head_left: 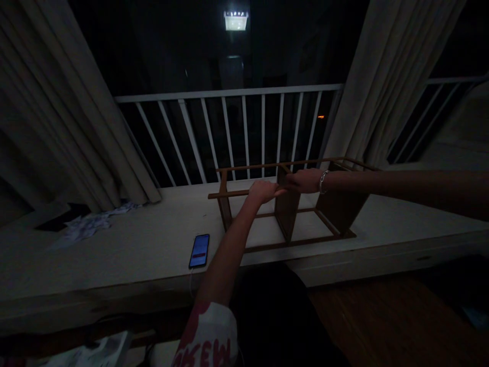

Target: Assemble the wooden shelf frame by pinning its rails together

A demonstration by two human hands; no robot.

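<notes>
A small brown wooden shelf unit (287,216) lies on its side on the pale window ledge, its boards standing upright between long rails. My left hand (263,191) is closed around the upper near rail, left of the middle board. Close beside it, my right hand (305,181), with a silver bracelet at the wrist, has its fingers closed at the point where that rail meets the middle board. Dim light and the fingers themselves hide what the right hand pinches there.
A lit phone (199,251) with a white cable lies left of the shelf unit. Crumpled papers (89,224) rest further left. Behind are a white railing (244,93), a dark window and curtains (91,102). The ledge's front edge drops toward a wooden floor (374,321).
</notes>
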